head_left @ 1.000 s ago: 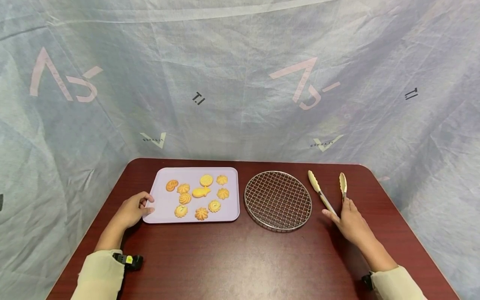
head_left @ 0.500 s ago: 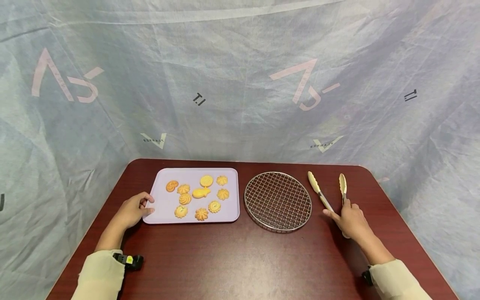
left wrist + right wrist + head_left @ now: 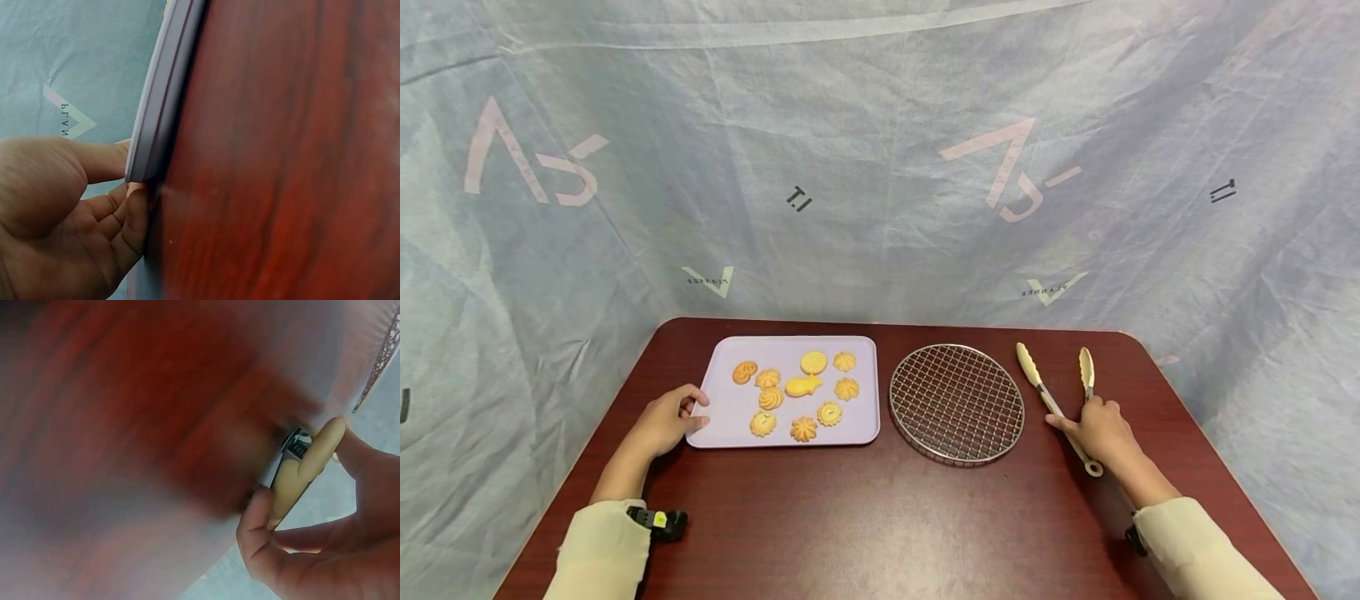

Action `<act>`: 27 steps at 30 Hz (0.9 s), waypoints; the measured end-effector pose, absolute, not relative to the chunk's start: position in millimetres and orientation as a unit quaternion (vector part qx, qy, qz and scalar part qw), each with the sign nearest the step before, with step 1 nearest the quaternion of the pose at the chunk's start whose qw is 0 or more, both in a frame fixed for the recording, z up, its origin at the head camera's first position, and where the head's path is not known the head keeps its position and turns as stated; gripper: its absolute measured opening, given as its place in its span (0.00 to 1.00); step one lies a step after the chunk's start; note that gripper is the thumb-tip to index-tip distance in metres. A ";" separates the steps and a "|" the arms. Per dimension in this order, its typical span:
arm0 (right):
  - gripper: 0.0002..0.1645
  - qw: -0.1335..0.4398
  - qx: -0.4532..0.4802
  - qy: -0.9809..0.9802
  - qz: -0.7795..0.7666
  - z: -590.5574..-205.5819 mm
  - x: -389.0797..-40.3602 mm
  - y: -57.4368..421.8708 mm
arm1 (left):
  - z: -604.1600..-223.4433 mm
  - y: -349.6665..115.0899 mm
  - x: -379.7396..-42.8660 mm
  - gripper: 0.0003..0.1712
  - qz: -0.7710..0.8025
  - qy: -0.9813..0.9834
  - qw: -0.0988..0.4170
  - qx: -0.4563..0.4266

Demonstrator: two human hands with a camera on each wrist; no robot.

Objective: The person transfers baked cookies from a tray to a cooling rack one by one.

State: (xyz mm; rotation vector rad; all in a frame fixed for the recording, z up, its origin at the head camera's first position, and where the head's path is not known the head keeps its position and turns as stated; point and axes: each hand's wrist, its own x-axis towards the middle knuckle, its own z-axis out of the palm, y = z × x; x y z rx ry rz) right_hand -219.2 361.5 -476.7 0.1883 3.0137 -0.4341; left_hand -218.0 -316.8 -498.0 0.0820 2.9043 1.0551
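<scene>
At the left, my left hand (image 3: 662, 422) grips the near-left part of a pale lilac tray (image 3: 726, 417). The left wrist view has the thumb at the tray's rim (image 3: 147, 144) and curled fingers beneath. Several golden cookies (image 3: 802, 386) lie on the tray, one shaped like a fish. On the right, my right hand (image 3: 1105, 432) holds metal tongs with cream tips (image 3: 1029, 364), spread in a V and pointing away from me. Seen from the right wrist, thumb and fingers pinch the cream handle end of the tongs (image 3: 290, 487).
A round wire rack (image 3: 957, 402) sits between the tray and the tongs. All of it is on a dark red-brown table (image 3: 865, 508). Grey-blue cloth (image 3: 880, 208) with printed marks hangs behind and along both sides.
My right hand has shifted slightly to the right and curled its fingers round the tongs, whose ring end now shows below the hand. My left hand and the tray have stayed put.
</scene>
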 end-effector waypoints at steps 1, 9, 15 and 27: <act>0.49 0.048 0.063 0.986 -0.144 -476.8 -220.2 362.5 | -497.9 -316.8 -218.2 0.13 0.341 0.939 0.025 0.027; 0.51 0.072 0.050 0.979 -0.182 -471.6 -226.7 374.5 | -497.2 -317.0 -218.9 0.13 0.344 0.938 0.027 0.027; 0.47 0.093 0.053 0.968 -0.227 -464.3 -229.5 383.3 | -496.9 -317.1 -218.5 0.13 0.343 0.938 0.029 0.027; 0.26 0.124 0.079 0.916 -0.373 -461.6 -228.5 387.8 | -497.7 -317.1 -218.4 0.13 0.346 0.937 0.028 0.027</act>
